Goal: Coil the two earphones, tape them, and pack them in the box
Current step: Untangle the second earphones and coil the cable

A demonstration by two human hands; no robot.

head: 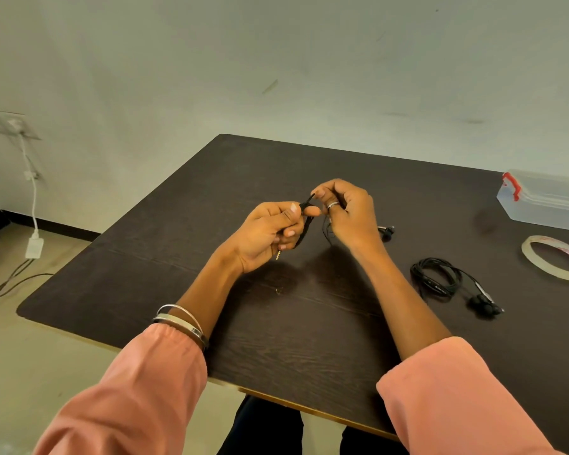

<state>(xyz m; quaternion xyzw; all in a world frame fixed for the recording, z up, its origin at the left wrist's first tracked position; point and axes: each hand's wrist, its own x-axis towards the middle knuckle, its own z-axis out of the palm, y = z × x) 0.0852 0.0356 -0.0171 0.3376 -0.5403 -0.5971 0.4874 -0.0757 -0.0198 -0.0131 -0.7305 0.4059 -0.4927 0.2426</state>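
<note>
Above the middle of the dark table [184,231], my left hand [266,234] grips a small coil of black earphone cable [304,221], its gold plug sticking out below the fingers. My right hand [349,211] pinches the same cable at the top of the coil; its earbuds [386,232] lie on the table just behind that hand. A second black earphone [440,277] lies loosely coiled at the right, earbuds toward me. A tape roll [554,257] rests flat at the far right. The clear plastic box [546,200] with red clips stands behind it, lid on.
The table's near edge runs just in front of my sleeves, and its left corner is rounded. A white charger and cables hang from a wall socket [10,124] and trail on the floor at the left.
</note>
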